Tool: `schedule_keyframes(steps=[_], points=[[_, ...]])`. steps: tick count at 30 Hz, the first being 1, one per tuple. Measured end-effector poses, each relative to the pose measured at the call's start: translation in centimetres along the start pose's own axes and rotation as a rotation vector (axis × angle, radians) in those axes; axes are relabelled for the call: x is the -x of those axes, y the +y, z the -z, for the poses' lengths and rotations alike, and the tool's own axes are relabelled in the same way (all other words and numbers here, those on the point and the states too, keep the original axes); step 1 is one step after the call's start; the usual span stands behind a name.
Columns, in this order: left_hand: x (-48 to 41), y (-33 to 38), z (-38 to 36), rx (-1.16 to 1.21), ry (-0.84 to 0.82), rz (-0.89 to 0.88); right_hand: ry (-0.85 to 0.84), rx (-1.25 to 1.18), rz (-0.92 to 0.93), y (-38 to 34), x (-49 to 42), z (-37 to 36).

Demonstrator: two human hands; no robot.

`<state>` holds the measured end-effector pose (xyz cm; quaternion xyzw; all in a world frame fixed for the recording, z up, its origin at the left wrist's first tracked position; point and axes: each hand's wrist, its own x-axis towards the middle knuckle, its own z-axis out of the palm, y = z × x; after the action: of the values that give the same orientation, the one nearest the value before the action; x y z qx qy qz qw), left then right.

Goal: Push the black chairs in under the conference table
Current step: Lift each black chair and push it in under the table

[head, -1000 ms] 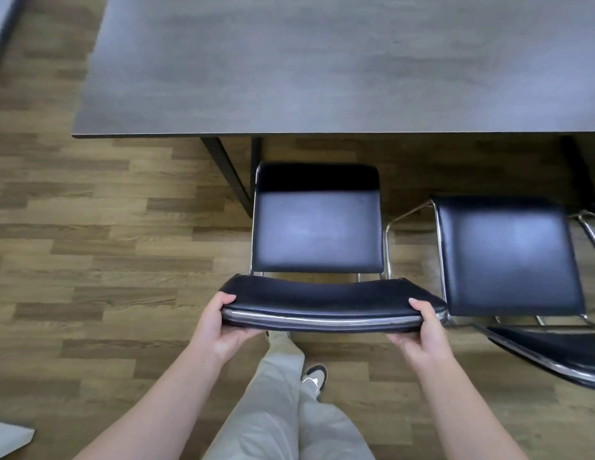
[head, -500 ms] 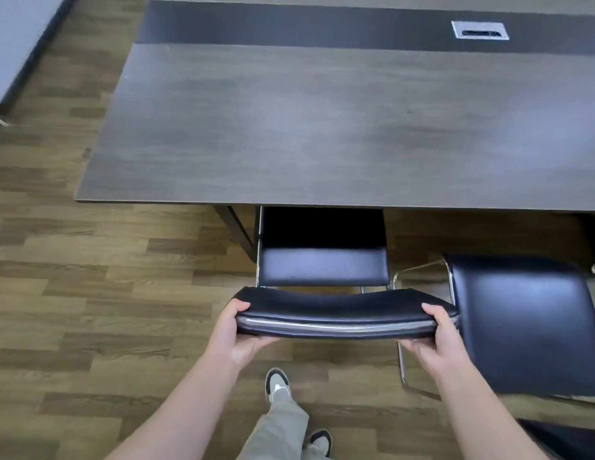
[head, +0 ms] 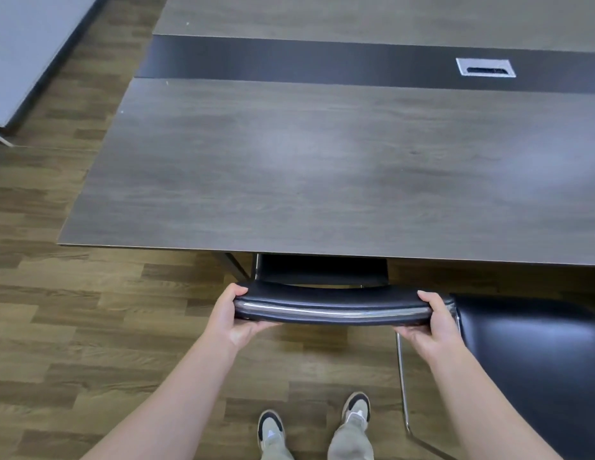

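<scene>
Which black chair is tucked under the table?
The chair held by both hands, left hand and right hand: its seat is hidden under the table. The chair beside it stands fully out.

The chair seat (head: 322, 268) lies mostly hidden under the conference table (head: 322, 167).

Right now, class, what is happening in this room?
A person grips the backrest of a black chair with the left hand and right hand. Its seat is almost wholly under the conference table. A second black chair to the right stands clear of the table.
</scene>
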<state>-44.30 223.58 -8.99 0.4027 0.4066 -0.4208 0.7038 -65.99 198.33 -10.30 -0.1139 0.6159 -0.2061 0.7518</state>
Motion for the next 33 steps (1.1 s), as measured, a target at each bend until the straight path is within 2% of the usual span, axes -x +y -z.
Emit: schedule_keyframes(steps=[12, 25, 30, 33], points=[[-3.6, 2.7, -4.9, 0.000, -0.006, -0.022, -0.085, -0.005, -0.017, -3.5, -3.5, -5.2], [-4.9, 3.7, -5.3, -0.028, 0.012, -0.011, -0.072, -0.022, -0.017, -3.2, -4.9, -5.1], [-2.9, 1.9, -4.9, 0.012, -0.004, -0.045, -0.128, -0.005, -0.098, -3.8, -3.1, -4.7], [-1.4, 1.0, -4.6, -0.018, 0.007, -0.085, -0.164, 0.059, -0.054, -4.5, -0.2, -3.9]])
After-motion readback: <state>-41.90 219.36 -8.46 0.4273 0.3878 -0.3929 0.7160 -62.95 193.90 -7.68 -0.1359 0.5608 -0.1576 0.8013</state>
